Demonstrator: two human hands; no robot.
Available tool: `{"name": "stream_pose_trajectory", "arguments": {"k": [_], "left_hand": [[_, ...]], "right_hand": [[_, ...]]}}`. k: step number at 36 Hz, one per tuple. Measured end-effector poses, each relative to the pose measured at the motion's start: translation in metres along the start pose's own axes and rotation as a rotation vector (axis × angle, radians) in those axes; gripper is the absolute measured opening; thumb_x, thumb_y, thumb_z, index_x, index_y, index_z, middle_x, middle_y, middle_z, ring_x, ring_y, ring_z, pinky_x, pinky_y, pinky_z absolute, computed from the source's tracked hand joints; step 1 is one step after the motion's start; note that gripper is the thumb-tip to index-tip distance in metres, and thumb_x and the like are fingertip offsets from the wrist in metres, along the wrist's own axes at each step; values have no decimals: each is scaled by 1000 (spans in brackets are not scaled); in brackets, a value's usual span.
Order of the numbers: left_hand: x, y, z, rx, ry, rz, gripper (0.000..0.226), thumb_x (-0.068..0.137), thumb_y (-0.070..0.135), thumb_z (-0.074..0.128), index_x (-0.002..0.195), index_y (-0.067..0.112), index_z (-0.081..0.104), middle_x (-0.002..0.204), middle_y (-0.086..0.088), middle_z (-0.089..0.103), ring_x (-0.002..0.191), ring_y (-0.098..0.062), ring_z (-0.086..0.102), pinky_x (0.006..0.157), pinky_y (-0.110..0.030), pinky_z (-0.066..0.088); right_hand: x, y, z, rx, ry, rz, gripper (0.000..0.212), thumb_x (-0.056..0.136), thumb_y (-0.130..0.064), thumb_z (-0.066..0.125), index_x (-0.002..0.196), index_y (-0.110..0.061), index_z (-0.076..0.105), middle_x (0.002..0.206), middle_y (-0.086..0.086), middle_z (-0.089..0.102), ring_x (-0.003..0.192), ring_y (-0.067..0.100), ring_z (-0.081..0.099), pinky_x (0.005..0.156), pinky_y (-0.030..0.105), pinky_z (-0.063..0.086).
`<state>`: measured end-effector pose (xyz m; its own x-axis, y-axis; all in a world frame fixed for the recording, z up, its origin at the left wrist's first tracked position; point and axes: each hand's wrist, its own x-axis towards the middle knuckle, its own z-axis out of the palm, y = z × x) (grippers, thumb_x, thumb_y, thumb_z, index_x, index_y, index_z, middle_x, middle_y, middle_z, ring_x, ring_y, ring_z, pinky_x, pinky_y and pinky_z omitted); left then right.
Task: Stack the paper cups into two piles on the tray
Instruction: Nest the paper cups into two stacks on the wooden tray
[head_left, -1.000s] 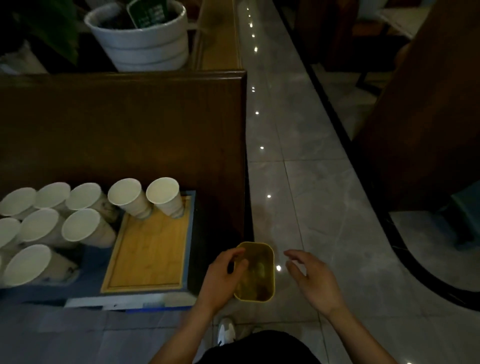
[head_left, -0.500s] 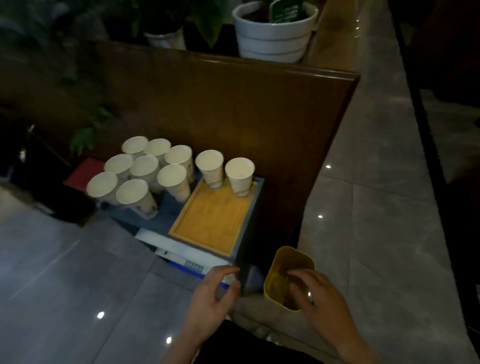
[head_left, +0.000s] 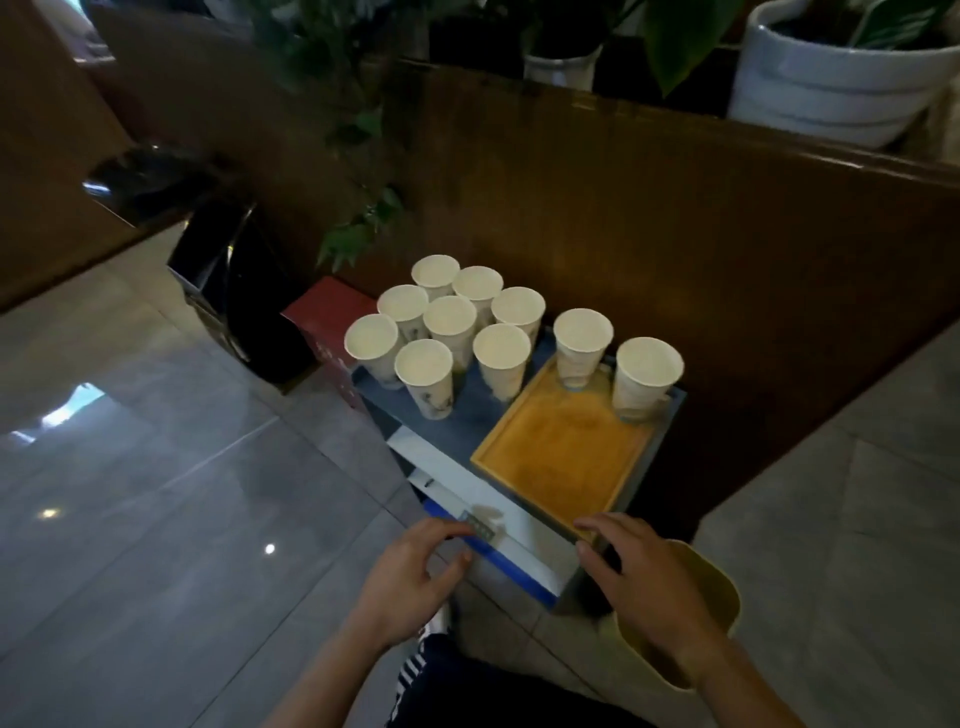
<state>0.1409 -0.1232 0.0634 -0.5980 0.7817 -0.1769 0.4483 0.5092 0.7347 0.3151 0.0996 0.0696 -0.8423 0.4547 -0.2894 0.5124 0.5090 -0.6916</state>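
An orange wooden tray (head_left: 556, 457) lies on a low blue-topped stand (head_left: 467, 415). Two white paper cups (head_left: 582, 345) (head_left: 647, 376) stand upright at the tray's far end. Several more upright cups (head_left: 452, 322) are clustered on the blue top, left of the tray. My left hand (head_left: 410, 577) hovers with loosely curled fingers over the stand's white and blue front edge and holds nothing. My right hand (head_left: 644, 577) has its fingers spread beside the tray's near corner and is also empty.
A yellow plastic bin (head_left: 717, 592) sits on the floor under my right hand. A black bin (head_left: 234, 280) and a red box (head_left: 322, 317) stand left of the stand. A dark wooden partition (head_left: 649, 218) with planters (head_left: 831, 78) rises behind.
The view has swung left and closer to the cups. My right hand has left the yellow bin's rim and reached toward the tray's near corner. My left hand has moved forward over the stand's front edge.
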Motion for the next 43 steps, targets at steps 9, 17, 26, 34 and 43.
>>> {"name": "stream_pose_trajectory", "arguments": {"k": [9,17,26,34,43], "left_hand": [[47,-55,-62,43,-56,75,23,95,39,56,116,45,57,120,25,57,113,12,50,92,-3,34],[96,-102,-106,83,-73,146,29,89,57,47,117,52,53,119,33,52,113,10,52,87,-9,43],[134,-130,-148,156,38,231,35,88,60,48,121,47,51,124,32,47,110,12,50,88,-17,47],[167,-133,-169,171,293,325,45,86,49,58,126,29,54,126,7,55,108,-4,52,85,-32,52],[213,-142,-170,106,365,182,89,73,64,67,147,31,30,151,1,29,137,-19,34,102,-35,39]], "right_hand": [[62,-53,39,-30,50,7,25,96,-44,48,119,-40,57,108,-27,48,104,-5,43,84,8,33],[113,-85,67,-33,72,61,30,92,-55,44,118,-46,54,114,-29,51,106,-4,47,80,13,38],[149,-131,89,22,256,71,43,89,-57,48,129,-43,50,129,-16,54,115,5,52,90,27,49],[186,-149,101,164,327,126,73,76,-67,60,139,-46,32,141,-16,45,127,5,45,96,30,47],[233,-153,110,405,357,174,112,59,-49,86,148,-34,21,153,-8,35,140,13,33,107,46,42]]}}
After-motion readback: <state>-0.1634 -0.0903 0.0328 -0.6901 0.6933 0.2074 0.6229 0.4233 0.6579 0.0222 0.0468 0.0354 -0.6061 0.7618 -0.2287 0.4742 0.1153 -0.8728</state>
